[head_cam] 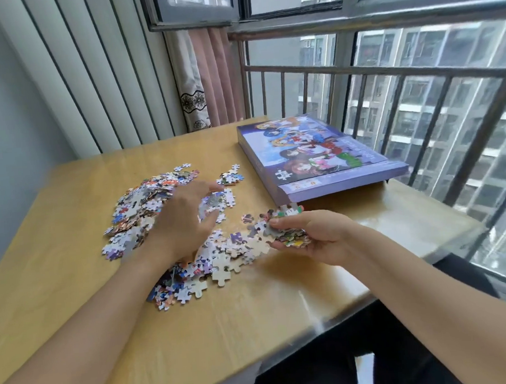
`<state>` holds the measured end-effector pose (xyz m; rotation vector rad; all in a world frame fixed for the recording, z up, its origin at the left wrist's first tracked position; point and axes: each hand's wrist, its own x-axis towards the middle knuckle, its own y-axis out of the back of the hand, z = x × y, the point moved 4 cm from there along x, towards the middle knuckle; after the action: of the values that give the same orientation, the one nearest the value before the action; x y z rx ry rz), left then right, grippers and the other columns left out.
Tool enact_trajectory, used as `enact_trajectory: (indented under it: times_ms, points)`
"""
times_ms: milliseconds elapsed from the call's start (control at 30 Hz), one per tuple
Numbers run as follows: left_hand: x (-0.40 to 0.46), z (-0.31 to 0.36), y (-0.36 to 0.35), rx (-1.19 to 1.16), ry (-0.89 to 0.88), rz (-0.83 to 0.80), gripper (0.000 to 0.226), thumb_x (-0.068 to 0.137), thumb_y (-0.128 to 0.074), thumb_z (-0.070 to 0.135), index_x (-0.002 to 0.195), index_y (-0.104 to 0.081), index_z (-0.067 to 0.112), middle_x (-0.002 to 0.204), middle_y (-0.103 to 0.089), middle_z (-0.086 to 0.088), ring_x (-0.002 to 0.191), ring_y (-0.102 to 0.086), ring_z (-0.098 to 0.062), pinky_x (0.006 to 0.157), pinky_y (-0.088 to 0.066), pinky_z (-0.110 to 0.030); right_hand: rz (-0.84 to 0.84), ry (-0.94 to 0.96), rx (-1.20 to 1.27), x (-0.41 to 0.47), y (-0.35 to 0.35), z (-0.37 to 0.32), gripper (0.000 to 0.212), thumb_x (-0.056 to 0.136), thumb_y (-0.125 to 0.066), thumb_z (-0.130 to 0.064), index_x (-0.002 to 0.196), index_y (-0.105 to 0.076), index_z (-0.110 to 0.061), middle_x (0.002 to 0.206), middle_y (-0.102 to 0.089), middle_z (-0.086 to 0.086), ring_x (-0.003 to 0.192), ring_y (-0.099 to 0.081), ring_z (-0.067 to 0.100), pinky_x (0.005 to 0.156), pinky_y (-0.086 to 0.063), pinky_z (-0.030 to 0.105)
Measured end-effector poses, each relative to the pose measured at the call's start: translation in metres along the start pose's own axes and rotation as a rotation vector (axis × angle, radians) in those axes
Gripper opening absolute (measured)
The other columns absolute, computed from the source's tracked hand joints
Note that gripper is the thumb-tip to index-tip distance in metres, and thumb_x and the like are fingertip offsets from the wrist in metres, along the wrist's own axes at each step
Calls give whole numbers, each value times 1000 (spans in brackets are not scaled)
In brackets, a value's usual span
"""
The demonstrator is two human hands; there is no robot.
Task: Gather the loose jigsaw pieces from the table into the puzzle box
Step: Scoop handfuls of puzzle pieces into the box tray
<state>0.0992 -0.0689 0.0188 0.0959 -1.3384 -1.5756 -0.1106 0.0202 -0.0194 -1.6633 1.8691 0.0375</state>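
Honey-coloured wood, glossy under the daylight, makes up the table (72,297) that the person sits at, pushed up against a barred window (419,87). Loose jigsaw pieces (138,207) lie spread over the left and middle of the top in a ragged heap, some picture side up, some showing pale backs. A smaller cluster (230,175) sits apart, toward the far edge of the heap.

The left hand (184,218) rests palm down over the middle of the pile, its fingers curled over a few pieces, thumb drawn in toward them; I see pieces between thumb and fingers, so it seems to be gripping them, though motion blur softens the detail. The right hand (309,232) is held palm up just beside the near right edge of the heap, cupping a small stack of pieces (288,234), with the thumb pressed down on top of the stack and the fingers curled beneath.

The puzzle box (318,156), purple with cartoon figures printed on its lid, lies flat and closed at the far right of the table, near the window bars, one corner jutting past the table edge. It is apart from both hands. A pink curtain (215,79) hangs in the corner behind.
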Motion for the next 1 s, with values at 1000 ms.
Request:
enact_trajectory:
  times_ms: [1000]
  points:
    - [105, 80, -53, -319, 137, 95, 24, 92, -71, 26, 111, -76, 11, 98, -75, -1, 92, -67, -21, 81, -52, -33, 325, 185, 400, 20, 59, -91, 21, 95, -63, 2, 116, -58, 0, 113, -61, 22, 101, -61, 37, 72, -62, 43]
